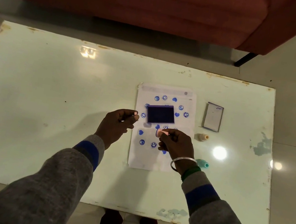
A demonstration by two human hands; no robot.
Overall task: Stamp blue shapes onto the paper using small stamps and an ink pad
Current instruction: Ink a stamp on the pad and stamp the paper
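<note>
Right hand [176, 142] pinching pink stamp [160, 132], paper [156, 161] text unreadable

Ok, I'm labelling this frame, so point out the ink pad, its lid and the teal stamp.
ink pad [160, 114], head view, middle of the dark inked surface.
lid [213, 117], head view, middle of its inner face.
teal stamp [203, 163], head view, on its body beside the right wrist.

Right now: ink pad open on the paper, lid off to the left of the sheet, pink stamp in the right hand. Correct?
One error: the lid lies to the right of the paper, not the left, as the head view shows. The rest holds: the ink pad sits open on the paper, and the right hand holds a pink stamp.
</note>
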